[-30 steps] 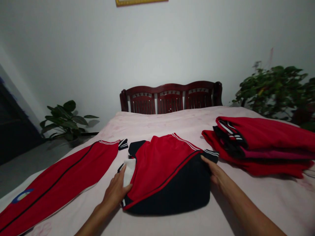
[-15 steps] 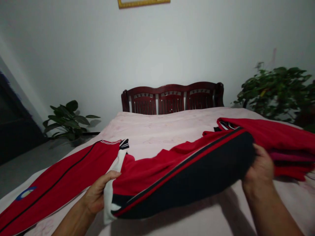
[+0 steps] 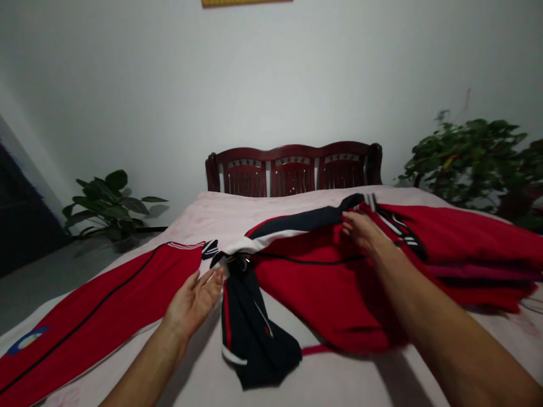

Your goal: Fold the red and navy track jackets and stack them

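A red, navy and white track jacket lies spread across the middle of the bed, one navy sleeve bent toward me and another navy part along the far edge. My left hand is open, palm turned up, its fingertips at the jacket's left end; contact there is unclear. At the jacket's far right, my right hand has its fingers curled on the fabric near the navy edge; its thumb is hidden. Left of these, a second red garment with a black stripe and a round blue emblem lies flat.
On the right, a stack of folded red clothes sits on the pale pink bedsheet. Behind stands a dark wooden headboard. Leafy plants flank the bed: one plant at left, a bushier plant at right.
The jacket, held folded between both hands before, is now opened out with its red body and a sleeve showing. My left hand has let go; my right hand has moved left and farther away.
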Motion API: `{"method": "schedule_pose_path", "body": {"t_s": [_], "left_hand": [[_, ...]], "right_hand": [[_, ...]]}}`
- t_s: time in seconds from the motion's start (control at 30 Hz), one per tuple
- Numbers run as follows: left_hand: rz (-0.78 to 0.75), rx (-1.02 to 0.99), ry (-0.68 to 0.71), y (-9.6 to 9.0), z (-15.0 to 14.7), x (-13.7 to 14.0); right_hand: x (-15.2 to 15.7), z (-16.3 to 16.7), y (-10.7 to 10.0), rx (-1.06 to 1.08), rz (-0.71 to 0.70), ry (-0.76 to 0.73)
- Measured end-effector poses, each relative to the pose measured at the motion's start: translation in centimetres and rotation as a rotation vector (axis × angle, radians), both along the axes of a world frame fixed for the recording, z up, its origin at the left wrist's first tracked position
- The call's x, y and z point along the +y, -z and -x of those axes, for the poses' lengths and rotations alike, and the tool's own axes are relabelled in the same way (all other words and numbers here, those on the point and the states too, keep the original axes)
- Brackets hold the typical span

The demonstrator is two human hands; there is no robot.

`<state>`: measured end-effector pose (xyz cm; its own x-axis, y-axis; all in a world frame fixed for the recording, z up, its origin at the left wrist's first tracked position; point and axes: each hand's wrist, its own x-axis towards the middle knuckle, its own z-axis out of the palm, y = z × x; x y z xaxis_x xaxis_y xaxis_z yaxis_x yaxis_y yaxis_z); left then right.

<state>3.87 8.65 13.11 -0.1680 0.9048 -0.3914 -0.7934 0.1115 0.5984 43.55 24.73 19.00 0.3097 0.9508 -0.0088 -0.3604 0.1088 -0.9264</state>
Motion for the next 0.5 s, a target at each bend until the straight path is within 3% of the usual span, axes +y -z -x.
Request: {"method": "schedule_pose_path", "body": {"t_s": [0.1, 0.2, 0.27, 0.37, 0.5], "left_hand": [[0.042, 0.280, -0.091, 3.5, 2.0, 1.1], [0.072, 0.551, -0.044, 6.7, 3.4, 1.2], [0.121, 0.597, -0.001, 8.0, 3.6, 1.7], [0.156, 0.567, 0.011, 8.9, 2.9, 3.7], [0.149, 0.497, 0.025, 9.2, 1.2, 7.8]], "right_hand": [[-1.6, 1.3, 4.9, -0.122, 0.043, 0.024], [-5.9, 2.0, 9.7, -0.223, 0.049, 0.002], [-9.0, 2.9, 12.0, -0.386, 0.006, -0.087], [-12.3, 5.7, 14.0, -0.660, -0.076, -0.319], [-12.7, 11.3, 14.9, -0.703, -0.078, -0.490]]}}
